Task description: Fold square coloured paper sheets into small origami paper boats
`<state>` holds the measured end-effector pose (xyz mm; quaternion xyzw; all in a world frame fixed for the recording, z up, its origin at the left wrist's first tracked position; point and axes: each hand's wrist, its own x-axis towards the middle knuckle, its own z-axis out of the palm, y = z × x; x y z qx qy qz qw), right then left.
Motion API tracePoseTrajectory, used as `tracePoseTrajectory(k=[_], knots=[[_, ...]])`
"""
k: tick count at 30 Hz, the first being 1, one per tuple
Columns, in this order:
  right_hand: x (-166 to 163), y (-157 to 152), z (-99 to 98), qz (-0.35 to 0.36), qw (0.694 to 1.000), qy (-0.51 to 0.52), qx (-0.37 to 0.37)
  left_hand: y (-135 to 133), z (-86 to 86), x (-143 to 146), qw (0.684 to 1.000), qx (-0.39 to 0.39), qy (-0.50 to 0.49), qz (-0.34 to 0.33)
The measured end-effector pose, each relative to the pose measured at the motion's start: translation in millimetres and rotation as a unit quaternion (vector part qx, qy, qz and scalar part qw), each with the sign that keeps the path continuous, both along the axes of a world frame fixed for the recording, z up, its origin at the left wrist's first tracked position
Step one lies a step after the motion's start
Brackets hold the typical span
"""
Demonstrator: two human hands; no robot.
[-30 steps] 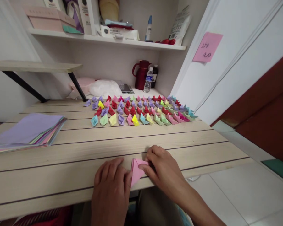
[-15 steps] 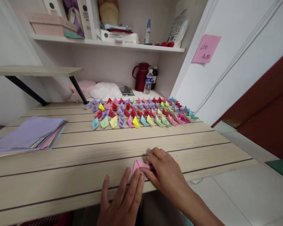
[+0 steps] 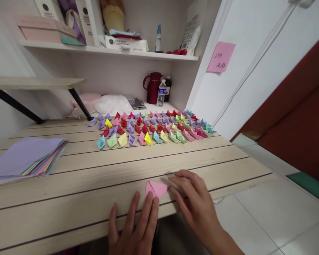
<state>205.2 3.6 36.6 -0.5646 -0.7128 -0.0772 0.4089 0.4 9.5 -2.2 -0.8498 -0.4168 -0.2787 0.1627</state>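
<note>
Pink folded paper (image 3: pixel 160 188) is lying flat near the front edge of the table (image 3: pixel 90 184). Your left hand (image 3: pixel 135 226) is reaching over that edge, its fingers spreading and two fingertips resting on the paper. Your right hand (image 3: pixel 198 200) is parting its thumb and forefinger beside the paper's right tip; whether either is touching it, you can't tell from this view. Toward the back edge, rows of small paper boats (image 3: pixel 152 128) are standing between your paper and the red jug (image 3: pixel 153 88) and clear water bottle (image 3: pixel 161 94) beyond. Along the left side, a stack of coloured paper (image 3: pixel 26 156) is lying, while a wooden riser (image 3: pixel 37 83) is planting its black legs nearer the back left corner. Above, a white shelf (image 3: pixel 111 50) is carrying boxes.
</note>
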Motion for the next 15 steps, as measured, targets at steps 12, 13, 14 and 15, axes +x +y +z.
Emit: tracePoseTrajectory(k=[12,13,14,15], knots=[[-2,-18,-19.7,0.088,0.962,-0.256,-0.042,-1,-7.7,3,0.999,-0.021,-0.030,0.006],[-3,-17,-19.1,0.083,0.962,-0.255,-0.045,-1,-7.5,3,0.999,-0.015,-0.038,0.006],[-4,-16,-18.1,0.077,0.964,-0.250,-0.044,0,-7.4,4,0.999,-0.006,-0.047,0.005],[-6,-15,-16.8,0.071,0.967,-0.243,-0.039,1,-7.3,4,0.998,0.007,-0.055,0.005]])
